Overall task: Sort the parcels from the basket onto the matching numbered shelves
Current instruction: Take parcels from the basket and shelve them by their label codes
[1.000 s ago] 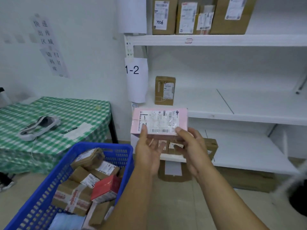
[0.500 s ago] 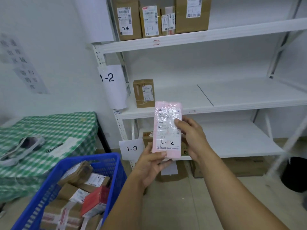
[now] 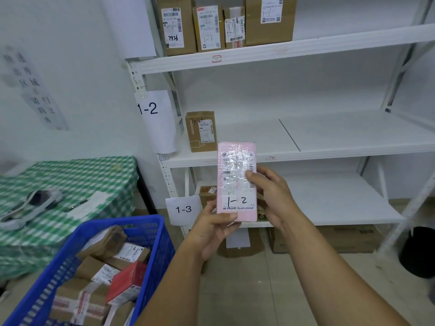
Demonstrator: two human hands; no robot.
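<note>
A pink parcel (image 3: 236, 161) stands upright between both hands, its label hand-marked "1-2". My left hand (image 3: 213, 228) grips its bottom edge, thumb across the front. My right hand (image 3: 270, 194) holds its right side, thumb on the label. Behind it is the white shelf (image 3: 329, 151) tagged with a "1-2" sign (image 3: 155, 114); one brown box (image 3: 201, 131) marked 1-2 stands there. A "1-3" sign (image 3: 183, 209) hangs by the shelf below. The blue basket (image 3: 146, 229) at lower left holds several brown parcels and a red one (image 3: 127, 282).
The top shelf (image 3: 306, 48) carries several brown boxes. A table with a green checked cloth (image 3: 70, 182) at the left holds a scanner-like device (image 3: 33, 205), a pen and paper. Cardboard boxes sit on the floor under the lowest shelf. A black bin (image 3: 419, 252) stands at far right.
The pink parcel was turned from lying sideways to upright, so the "1-2" mark reads level. My view swung right toward the shelves. Both hands kept hold of it.
</note>
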